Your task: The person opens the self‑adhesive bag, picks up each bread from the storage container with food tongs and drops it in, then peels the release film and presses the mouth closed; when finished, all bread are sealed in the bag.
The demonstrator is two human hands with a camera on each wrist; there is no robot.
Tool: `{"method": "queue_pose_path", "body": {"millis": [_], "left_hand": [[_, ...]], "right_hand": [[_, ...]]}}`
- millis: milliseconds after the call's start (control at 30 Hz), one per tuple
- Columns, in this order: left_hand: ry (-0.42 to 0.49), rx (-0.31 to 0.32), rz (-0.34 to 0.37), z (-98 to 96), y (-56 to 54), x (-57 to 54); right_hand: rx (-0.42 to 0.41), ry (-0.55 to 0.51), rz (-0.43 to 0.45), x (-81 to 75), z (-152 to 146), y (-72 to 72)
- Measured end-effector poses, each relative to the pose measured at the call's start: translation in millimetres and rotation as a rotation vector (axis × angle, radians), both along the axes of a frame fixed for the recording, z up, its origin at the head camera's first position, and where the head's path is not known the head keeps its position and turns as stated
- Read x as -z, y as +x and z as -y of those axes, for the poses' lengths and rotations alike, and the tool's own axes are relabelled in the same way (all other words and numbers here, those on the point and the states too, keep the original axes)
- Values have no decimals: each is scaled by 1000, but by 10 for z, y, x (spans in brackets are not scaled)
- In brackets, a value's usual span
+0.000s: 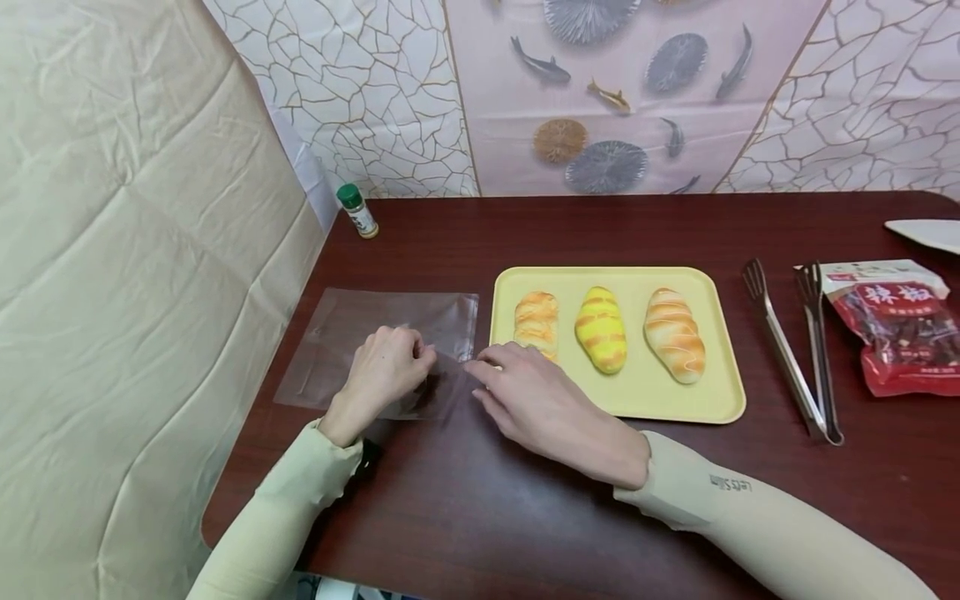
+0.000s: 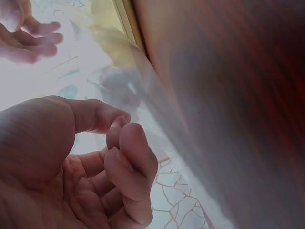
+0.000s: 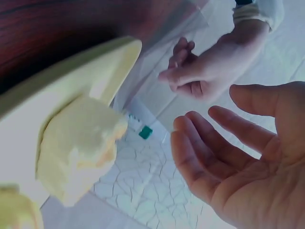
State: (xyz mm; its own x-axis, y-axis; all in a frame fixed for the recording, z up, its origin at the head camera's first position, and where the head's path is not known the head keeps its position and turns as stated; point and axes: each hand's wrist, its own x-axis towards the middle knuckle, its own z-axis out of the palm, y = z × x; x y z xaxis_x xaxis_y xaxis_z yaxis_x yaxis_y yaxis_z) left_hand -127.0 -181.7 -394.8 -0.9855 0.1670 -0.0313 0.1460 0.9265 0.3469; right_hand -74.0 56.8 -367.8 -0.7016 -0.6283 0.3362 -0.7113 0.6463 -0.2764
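Observation:
A clear plastic bag point(image 1: 330, 342) lies flat on the left side of the dark red table. My left hand point(image 1: 386, 371) is over its right half, pinching the film between thumb and curled fingertips; in the left wrist view, this left hand point(image 2: 95, 162) has its thumb meeting the fingers. By the bag's right edge is my right hand point(image 1: 543, 408), its fingers loosely bent. The right wrist view shows that right hand point(image 3: 238, 148) with thumb and fingers apart and nothing between them. It partly covers the nearest bread point(image 1: 536, 317) on the tray.
A yellow tray point(image 1: 607, 400) carries that bread, a yellow striped bread point(image 1: 601, 329) and a glazed bread point(image 1: 675, 336). Metal tongs point(image 1: 798, 367) and a red food packet point(image 1: 900, 333) lie to the right. A green-capped bottle point(image 1: 357, 212) stands at the back left.

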Motion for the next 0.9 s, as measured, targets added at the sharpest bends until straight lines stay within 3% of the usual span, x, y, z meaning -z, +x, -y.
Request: {"method": "queue_pose_path", "body": {"millis": [267,567,800,900], "left_hand": [[33,21,-40,15,8,54],[6,11,-2,-24,8,11],[-1,6,1,-38,9,0],[-6,6,5,-40,7,4]], "right_hand": [[89,-93,-8,-34,-341,119],[227,-171,-69,-73,-874,230],[411,-218,-166,-24,-1397,280],[505,-208,-158,18,-1629,285]]}}
